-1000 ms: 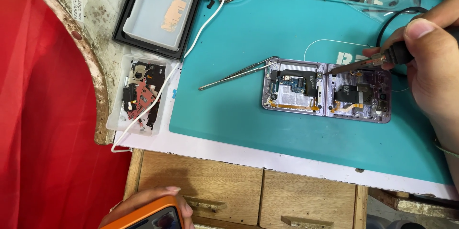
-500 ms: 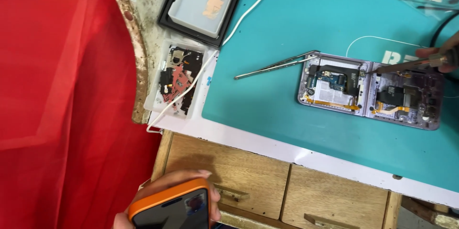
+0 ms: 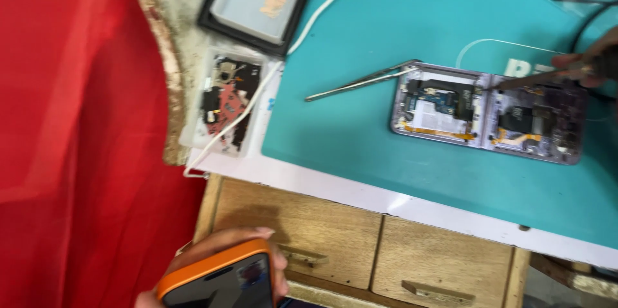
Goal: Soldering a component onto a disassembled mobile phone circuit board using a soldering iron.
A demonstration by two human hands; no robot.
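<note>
Attention is split: left hand (image 3: 215, 263) fingers wrap an orange-cased phone (image 3: 222, 282) below the surface, while right hand (image 3: 595, 57) fingers pinch a thin tool (image 3: 534, 79) whose tip rests on the opened foldable phone (image 3: 489, 112) lying on the teal mat (image 3: 386, 31). Judged risk: an unwatched tip may slip and gouge a connector. Tweezers (image 3: 360, 81) touch the frame edge.

Phone (image 3: 222, 280), orange case, dark screen up, near bottom edge left of centre, held below the desk front, tilted; only its upper part shows. Opened folding phone (image 3: 488, 112), purple frame, lies flat on the teal mat, right of centre, both halves exposing boards, black parts and orange flex strips. Thin tool (image 3: 547, 77), dark and blurred, slants from far right, tip over the hinge area.
</note>
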